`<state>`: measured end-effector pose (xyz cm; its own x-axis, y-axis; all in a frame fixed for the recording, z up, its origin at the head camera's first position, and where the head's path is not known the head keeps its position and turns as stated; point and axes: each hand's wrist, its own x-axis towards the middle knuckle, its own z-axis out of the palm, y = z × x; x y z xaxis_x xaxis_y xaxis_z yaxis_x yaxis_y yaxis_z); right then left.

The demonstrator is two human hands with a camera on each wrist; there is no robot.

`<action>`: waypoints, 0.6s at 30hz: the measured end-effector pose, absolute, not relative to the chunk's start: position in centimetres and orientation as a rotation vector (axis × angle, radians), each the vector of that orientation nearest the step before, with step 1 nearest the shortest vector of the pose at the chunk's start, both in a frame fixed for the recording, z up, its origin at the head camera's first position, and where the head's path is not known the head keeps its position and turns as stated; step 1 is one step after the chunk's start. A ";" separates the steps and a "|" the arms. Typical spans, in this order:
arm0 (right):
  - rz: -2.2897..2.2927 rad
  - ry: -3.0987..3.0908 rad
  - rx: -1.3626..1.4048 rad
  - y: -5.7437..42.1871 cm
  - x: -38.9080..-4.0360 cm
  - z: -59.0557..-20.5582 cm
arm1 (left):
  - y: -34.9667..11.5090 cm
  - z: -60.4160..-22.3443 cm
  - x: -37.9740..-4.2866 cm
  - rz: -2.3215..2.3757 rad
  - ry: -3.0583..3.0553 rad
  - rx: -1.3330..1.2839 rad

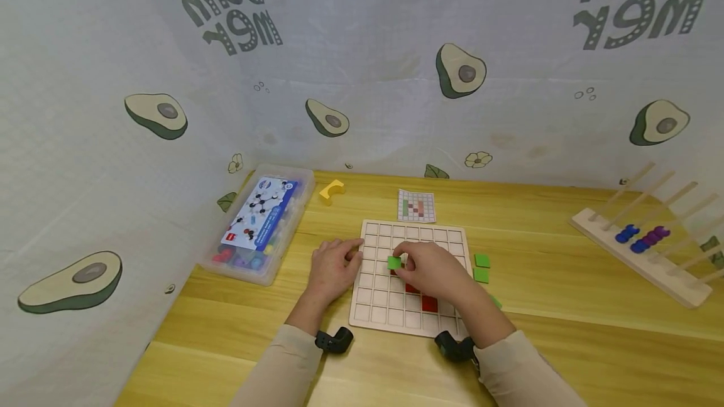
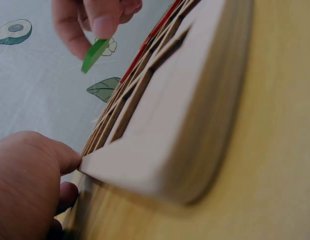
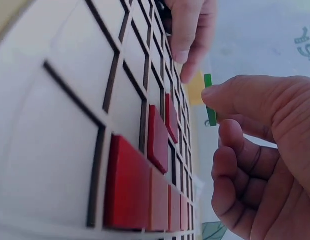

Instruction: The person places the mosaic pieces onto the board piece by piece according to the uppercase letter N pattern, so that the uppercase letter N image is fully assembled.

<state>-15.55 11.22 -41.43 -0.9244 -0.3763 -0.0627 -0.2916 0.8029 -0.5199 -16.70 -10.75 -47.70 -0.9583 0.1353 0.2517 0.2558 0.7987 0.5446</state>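
Observation:
My right hand (image 1: 432,269) pinches a green square tile (image 1: 394,262) between thumb and fingertips. The tile is raised above the wooden grid board (image 1: 381,316). In the right wrist view, the same green tile (image 3: 210,100) stands edge-on at the thumb tip. Several red tiles sit in the board's cells, including one red tile (image 3: 126,182) close to that camera; my right hand partly covers them in the head view. My left hand (image 1: 334,269) rests at the board's left edge, and its thumb (image 2: 70,156) touches the rim in the left wrist view.
Loose green tiles (image 1: 481,276) lie right of the board. A small pattern card (image 1: 415,206) lies behind it. At the left is a plastic box (image 1: 260,225) of coloured pieces, near a yellow arch block (image 1: 331,191). A wooden peg rack (image 1: 645,262) with beads stands at right.

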 end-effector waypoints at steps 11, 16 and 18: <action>-0.741 2.821 -0.484 9.3 -17.5 -41.2 | -10.8 -47.6 -16.7 -0.889 -2.793 -0.307; -0.698 2.837 -0.451 8.9 -18.0 -41.7 | -10.8 -47.6 -16.7 -0.894 -2.781 -0.306; -0.686 2.832 -0.423 8.8 -18.1 -41.8 | -10.8 -47.6 -16.7 -0.895 -2.778 -0.308</action>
